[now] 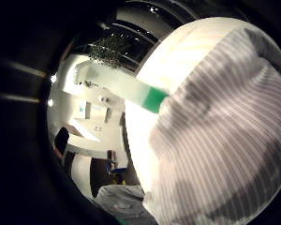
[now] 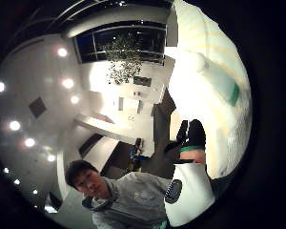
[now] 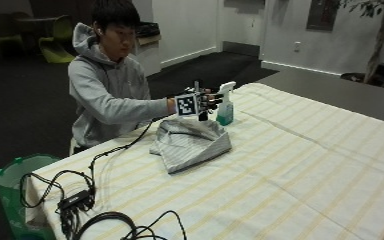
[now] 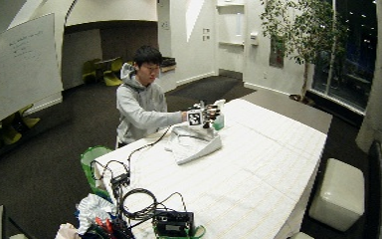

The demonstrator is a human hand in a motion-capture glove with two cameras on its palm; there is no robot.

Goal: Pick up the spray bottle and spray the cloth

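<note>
Plastic spray bottle (image 3: 225,107) | light, rigid, slick; grip at neck | right hand (image 3: 208,102) beside it, fingers' state: can't tell | striped cloth (image 3: 191,142) soft, on bench (image 3: 298,170)

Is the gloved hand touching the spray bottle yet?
Cannot tell. In the outside view the hand overlaps the bottle, but neither contact nor gap shows plainly.

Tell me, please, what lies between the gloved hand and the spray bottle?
Nothing visible: in the outside view the hand is right beside the spray bottle, above the striped cloth; contact is unclear.
</note>
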